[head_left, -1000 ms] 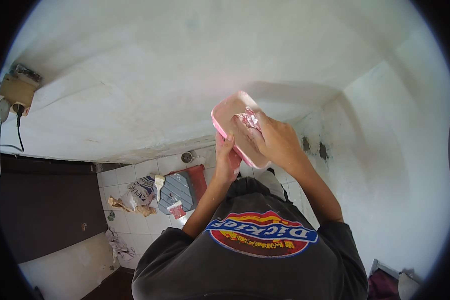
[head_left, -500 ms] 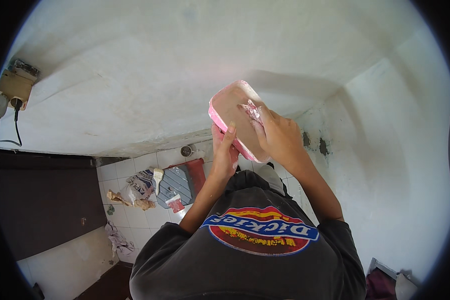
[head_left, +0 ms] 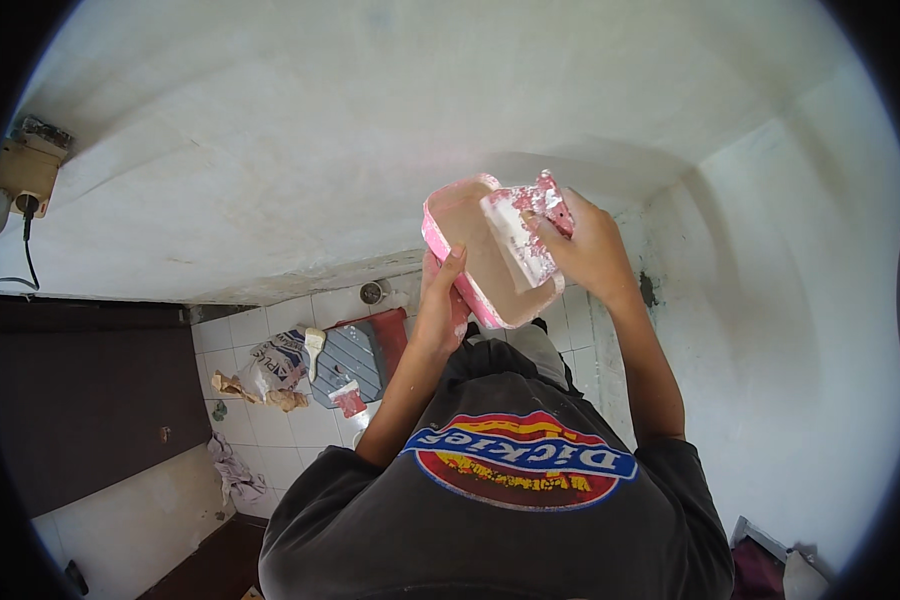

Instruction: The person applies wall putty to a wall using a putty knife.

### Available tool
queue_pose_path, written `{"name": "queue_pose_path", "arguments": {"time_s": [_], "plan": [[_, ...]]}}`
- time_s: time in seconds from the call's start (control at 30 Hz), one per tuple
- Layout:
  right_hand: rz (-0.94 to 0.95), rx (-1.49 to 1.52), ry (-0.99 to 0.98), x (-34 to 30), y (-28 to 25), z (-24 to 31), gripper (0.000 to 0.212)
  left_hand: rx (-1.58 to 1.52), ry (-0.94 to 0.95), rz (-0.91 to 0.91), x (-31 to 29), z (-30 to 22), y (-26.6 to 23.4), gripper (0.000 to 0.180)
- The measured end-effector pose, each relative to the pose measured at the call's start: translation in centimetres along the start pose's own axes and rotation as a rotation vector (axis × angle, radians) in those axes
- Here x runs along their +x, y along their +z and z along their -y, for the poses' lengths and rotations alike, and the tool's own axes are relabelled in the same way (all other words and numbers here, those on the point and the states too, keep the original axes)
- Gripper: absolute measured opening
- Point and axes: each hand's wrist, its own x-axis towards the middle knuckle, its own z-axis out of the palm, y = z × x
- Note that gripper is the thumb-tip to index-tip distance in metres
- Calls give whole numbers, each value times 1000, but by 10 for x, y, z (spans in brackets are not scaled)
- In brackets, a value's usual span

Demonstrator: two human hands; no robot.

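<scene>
A pink rectangular plastic tub (head_left: 437, 238) with a whitish, smeared inside is held up in front of my chest, tilted, near the wall. My left hand (head_left: 444, 308) grips its near left side, the thumb over the rim and the fingers underneath. In my right hand (head_left: 592, 250) is a putty knife (head_left: 515, 238) with a reddish handle and a wide blade caked in white paste. The blade lies across the right part of the tub's opening; whether it touches the rim I cannot tell.
A white wall (head_left: 300, 150) rises close ahead, meeting another at right. Down on the tiles, a grey-topped stool (head_left: 348, 358) bears a paintbrush (head_left: 315, 350) and a second red-handled scraper (head_left: 348, 400). A plastic bag (head_left: 280, 360) and a round can (head_left: 373, 292) are nearby. A plugged socket (head_left: 28, 175) sits far left.
My right hand has lifted the putty knife from inside the tub and moved right, turning the white-coated blade into view. The left hand still holds the tub, shifted slightly.
</scene>
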Motion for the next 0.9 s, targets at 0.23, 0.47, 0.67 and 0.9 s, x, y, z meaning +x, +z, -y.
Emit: {"name": "queue_pose_path", "arguments": {"time_s": [0.23,0.47,0.67,0.9], "plan": [[5,111,59,4,-10,-16,21,-85,-68,51,-7,-20,-4,69],[-17,378,33,2,-20,-20,24,-87,-91,18,-8,-25,-14,66],[0,457,172,-1,-23,-26,25,-97,-98,30,-5,-28,-22,64],[-96,824,247,-6,-2,-41,29,-121,-125,33,1,-25,-24,62]]}}
